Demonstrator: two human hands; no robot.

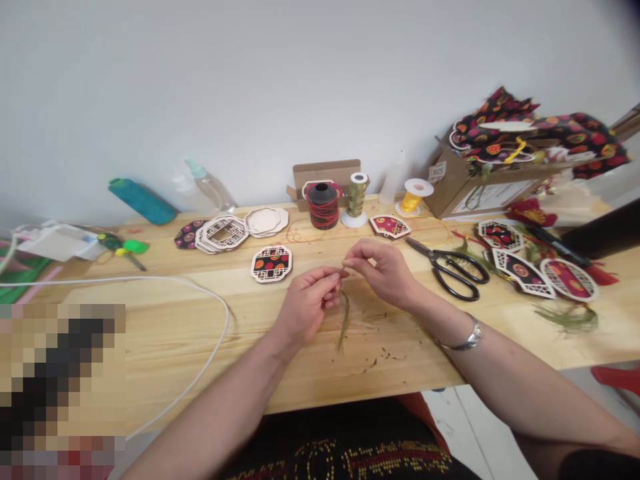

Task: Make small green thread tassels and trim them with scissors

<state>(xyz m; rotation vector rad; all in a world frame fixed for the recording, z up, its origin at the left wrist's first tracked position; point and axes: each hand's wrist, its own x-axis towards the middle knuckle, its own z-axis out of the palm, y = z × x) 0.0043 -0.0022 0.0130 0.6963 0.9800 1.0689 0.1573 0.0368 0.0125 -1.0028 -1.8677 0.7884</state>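
Head view, green tassel (343, 327) hanging between the hands above wooden table (200, 340), left hand (311, 299) curled, thumb and finger pinching its top, right hand (377, 270) pinched on it too, black-handled scissors (437, 265) near right wrist.

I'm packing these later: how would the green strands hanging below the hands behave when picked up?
The green strands are probably floppy, since they hang in a loose curve. They look thin, so they're likely very light. Their tips look wispy, so they may splay or tangle.
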